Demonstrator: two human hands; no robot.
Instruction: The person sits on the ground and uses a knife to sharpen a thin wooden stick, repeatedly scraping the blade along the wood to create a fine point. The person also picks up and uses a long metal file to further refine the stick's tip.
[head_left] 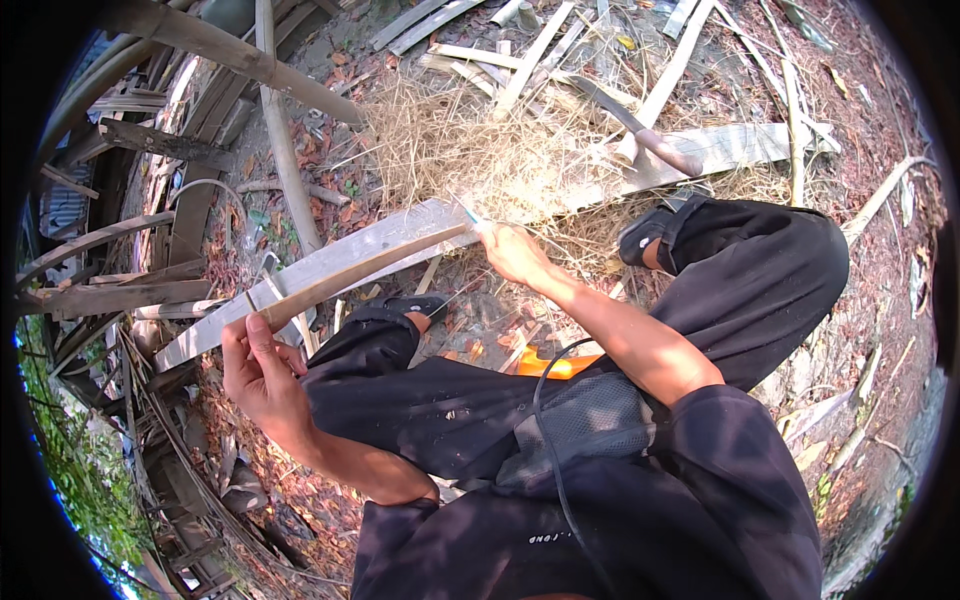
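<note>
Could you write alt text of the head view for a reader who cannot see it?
A bare left hand pinches one end of a long brown strip along a grey board; the right hand is at its other end. Beyond lie dry straw and a brown-handled knife.

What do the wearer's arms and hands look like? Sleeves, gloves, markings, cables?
Left grip and right grip: ordinary five-fingered hands, no gloves visible. Forearms bare, no watch or band visible. Loose, dark, short sleeves, plain where visible. Small white print on the dark shirt; a thin dark cable hangs down its front, not along either arm.
</note>
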